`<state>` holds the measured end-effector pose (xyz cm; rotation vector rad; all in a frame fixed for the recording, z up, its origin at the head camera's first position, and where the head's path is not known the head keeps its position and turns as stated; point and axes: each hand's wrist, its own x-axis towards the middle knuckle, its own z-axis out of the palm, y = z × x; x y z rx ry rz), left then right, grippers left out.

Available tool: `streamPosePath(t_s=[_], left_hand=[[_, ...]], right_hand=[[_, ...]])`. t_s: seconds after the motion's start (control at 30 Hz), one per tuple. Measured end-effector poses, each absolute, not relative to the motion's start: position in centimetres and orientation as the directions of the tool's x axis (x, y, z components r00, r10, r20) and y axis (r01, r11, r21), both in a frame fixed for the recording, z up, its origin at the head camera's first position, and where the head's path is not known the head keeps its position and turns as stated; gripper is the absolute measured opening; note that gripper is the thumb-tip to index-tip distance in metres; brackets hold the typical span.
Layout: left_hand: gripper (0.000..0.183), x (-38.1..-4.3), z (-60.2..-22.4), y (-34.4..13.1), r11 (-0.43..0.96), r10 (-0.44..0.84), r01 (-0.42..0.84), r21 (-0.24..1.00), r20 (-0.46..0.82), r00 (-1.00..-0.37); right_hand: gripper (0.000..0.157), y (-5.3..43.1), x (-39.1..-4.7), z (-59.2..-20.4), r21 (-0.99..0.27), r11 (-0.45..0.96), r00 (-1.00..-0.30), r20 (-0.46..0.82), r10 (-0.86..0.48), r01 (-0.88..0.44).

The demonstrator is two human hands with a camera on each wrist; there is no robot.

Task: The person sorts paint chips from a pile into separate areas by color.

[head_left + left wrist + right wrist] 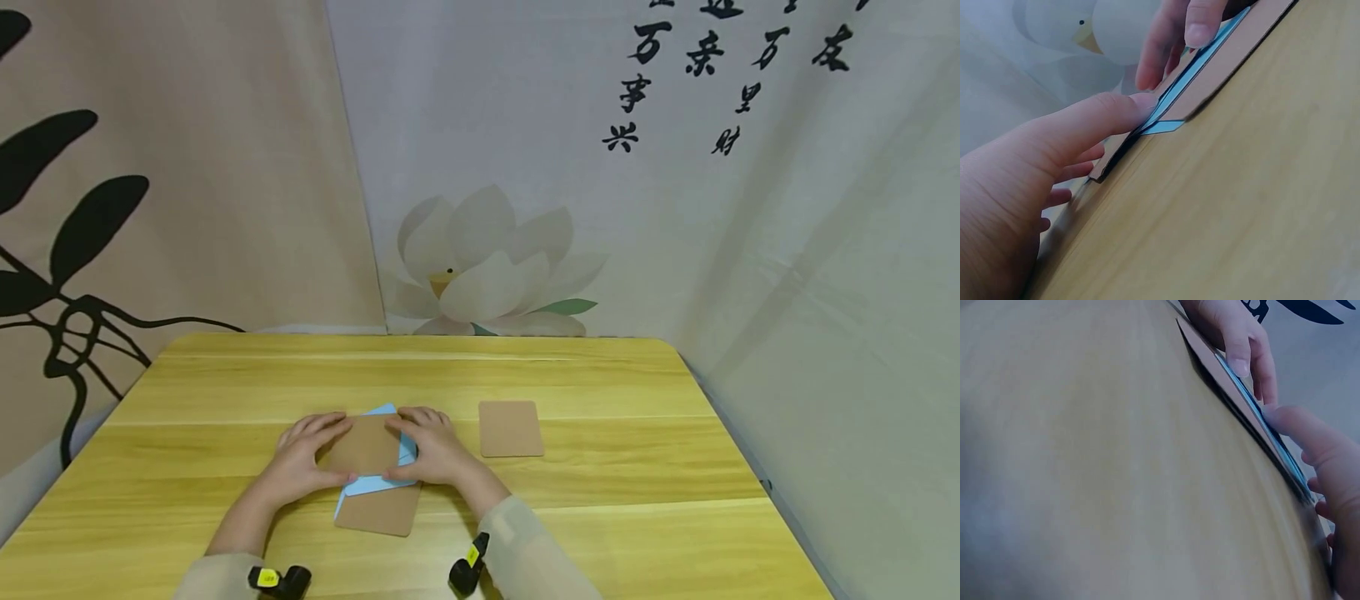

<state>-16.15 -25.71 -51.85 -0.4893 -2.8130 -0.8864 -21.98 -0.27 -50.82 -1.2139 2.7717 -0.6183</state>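
Observation:
In the head view a brown cardboard square (365,446) lies on top of pale blue sheets (378,484), which rest askew over a second brown square (378,511). My left hand (303,462) grips the upper square at its left side, thumb at the near edge and fingers toward the far edge. On the right side my right hand (438,450) holds the same square in a like way. The left wrist view shows the left thumb (1104,119) against the near edge of the layers. From the right wrist, the right thumb (1304,428) touches the near edge too.
A separate brown square (511,429) lies flat on the wooden table (615,500), right of the stack. Behind the table hangs a cloth backdrop (495,167) with a lotus and black characters. Black wrist cameras (467,571) sit on both sleeves.

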Motion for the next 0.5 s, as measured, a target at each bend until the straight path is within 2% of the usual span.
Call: streamPosePath(t_s=[0.2,0.5], left_hand=[[0.086,-16.12,-51.81,-25.78,0.766,0.261,0.353,0.538,0.242,-0.935],[0.086,-15.94,-51.61,-25.63,0.759,0.262,0.344,0.552,0.225,-0.938]], right_hand=[[0.074,-0.38,-21.93,-50.59,-0.387,0.611,-0.69,0.097,-0.717,-0.69],[0.075,-0.34,-22.01,-50.8,-0.409,0.607,-0.693,0.092,-0.715,-0.681]])
